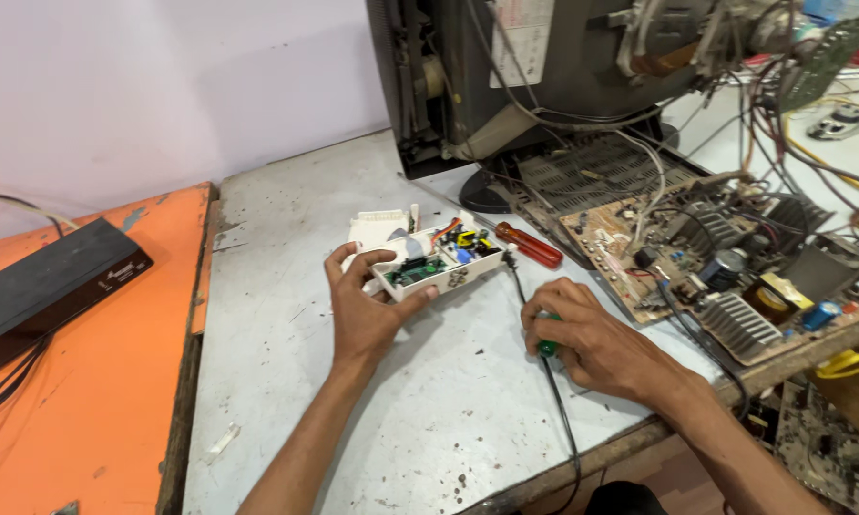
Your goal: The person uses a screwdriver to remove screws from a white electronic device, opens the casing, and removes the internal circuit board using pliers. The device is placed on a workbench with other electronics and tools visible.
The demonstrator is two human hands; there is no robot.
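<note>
left hand (365, 310) gripping open white box (429, 269), right hand (582, 334) fisted round green-handled tool (548, 346), red screwdriver (528, 245) nearby

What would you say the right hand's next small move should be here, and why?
Probably lift the green-handled tool toward the open white box: the left hand braces that box with its circuit board exposed, while the right hand grips the tool low on the table, apart from it.

Pale lilac wall (163, 86) behind; scuffed grey workbench (286, 315) abutting a chipped orange table (105, 381) carrying a flat black box (48, 281), with an opened old television (506, 76) and bare circuit board (725, 277) crowding the bench's far corner.
</note>
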